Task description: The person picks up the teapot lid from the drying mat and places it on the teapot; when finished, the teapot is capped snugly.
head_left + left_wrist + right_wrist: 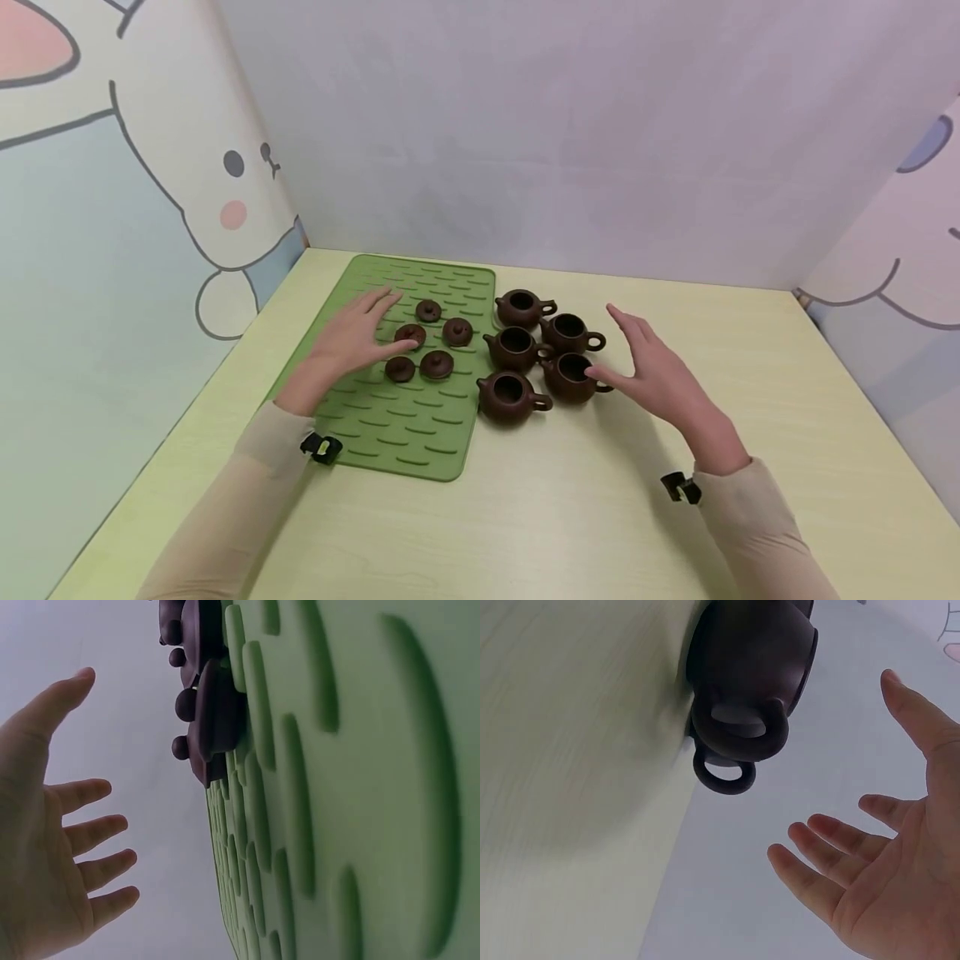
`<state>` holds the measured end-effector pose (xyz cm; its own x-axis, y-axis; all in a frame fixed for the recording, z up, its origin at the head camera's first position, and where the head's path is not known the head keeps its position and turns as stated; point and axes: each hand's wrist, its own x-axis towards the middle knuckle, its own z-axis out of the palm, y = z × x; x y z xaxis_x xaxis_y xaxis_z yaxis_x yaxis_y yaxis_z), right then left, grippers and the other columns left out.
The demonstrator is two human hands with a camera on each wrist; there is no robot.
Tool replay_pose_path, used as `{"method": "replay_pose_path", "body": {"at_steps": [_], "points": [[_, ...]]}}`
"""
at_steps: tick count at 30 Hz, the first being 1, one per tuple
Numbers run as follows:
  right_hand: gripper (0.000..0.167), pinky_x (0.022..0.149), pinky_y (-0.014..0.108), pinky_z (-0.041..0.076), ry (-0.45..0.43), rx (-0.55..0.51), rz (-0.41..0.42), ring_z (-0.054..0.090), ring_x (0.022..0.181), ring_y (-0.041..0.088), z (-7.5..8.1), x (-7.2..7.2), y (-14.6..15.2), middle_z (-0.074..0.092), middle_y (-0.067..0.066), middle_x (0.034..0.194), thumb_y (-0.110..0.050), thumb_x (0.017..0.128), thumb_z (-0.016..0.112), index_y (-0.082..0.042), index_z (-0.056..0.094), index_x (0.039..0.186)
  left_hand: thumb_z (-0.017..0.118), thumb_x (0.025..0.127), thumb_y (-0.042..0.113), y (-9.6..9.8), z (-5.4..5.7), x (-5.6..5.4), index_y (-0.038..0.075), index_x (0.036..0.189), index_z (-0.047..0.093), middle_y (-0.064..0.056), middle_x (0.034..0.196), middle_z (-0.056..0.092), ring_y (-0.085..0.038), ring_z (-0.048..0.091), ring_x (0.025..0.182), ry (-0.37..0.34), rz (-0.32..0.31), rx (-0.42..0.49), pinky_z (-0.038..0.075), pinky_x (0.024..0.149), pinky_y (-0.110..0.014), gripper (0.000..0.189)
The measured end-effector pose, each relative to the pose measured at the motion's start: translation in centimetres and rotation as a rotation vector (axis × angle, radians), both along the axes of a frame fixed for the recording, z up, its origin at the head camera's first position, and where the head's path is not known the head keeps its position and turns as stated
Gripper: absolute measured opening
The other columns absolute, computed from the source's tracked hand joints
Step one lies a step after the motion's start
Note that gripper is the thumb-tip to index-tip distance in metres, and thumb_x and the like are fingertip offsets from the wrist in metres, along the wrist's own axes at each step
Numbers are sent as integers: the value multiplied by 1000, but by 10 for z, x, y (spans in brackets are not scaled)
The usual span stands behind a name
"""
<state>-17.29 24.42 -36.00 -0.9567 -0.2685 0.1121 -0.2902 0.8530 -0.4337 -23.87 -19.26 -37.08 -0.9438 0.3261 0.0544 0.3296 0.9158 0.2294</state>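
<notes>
Several small dark brown teapot lids (437, 365) lie grouped on a green ribbed mat (405, 429). My left hand (351, 333) hovers over the mat beside them, fingers spread and thumb apart, holding nothing. In the left wrist view the round-knobbed lids (217, 712) stand apart from that hand (52, 817). Several lidless brown teapots (507, 400) cluster at the mat's right edge, mouths up, most handles pointing right. My right hand (660, 375) is raised just right of them, its fingers extended. The right wrist view shows a looped teapot handle (739, 739) near that empty hand (885, 862).
The pale wooden table (570, 508) extends in front of the teapots and to their right. A plain light wall (555, 150) stands behind it. Cartoon-printed panels (150, 208) close off the left and right sides.
</notes>
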Motion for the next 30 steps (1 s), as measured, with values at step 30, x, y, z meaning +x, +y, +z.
{"method": "replay_pose_path", "body": {"at_steps": [30], "points": [[94, 107, 60, 42, -10, -35, 84, 45, 139, 37, -2, 10, -23, 40, 13, 156, -54, 87, 71, -19, 22, 160, 73, 86, 52, -15, -15, 11, 12, 152, 39, -20, 150, 44, -39, 53, 128, -110, -13, 159, 47, 100, -61, 85]]}}
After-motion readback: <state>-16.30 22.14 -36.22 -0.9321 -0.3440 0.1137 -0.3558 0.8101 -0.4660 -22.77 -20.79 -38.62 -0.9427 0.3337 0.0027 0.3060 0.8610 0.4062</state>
